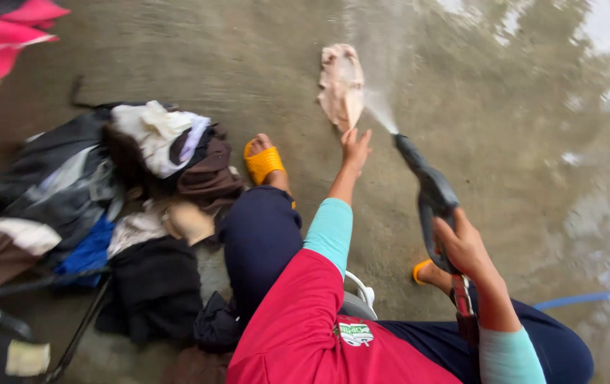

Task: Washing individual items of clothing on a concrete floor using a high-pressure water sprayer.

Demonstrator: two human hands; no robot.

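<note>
My right hand (463, 245) grips the handle of a dark pressure-washer spray gun (427, 186), whose nozzle throws a fan of water toward the upper left. The spray passes over a pale pink cloth (341, 84) lying flat on the wet concrete floor (504, 128). My left hand (355, 147) reaches forward with fingers apart, its tips at the near edge of that cloth. I sit with my knees apart, and my feet wear orange sandals (263, 163).
A heap of dark, white, brown and blue clothes (120, 206) lies on the floor at my left. A pink item (3, 32) shows at the top left corner. A blue hose (589, 299) runs along the floor at right. A white seat edge (362, 291) sits under me.
</note>
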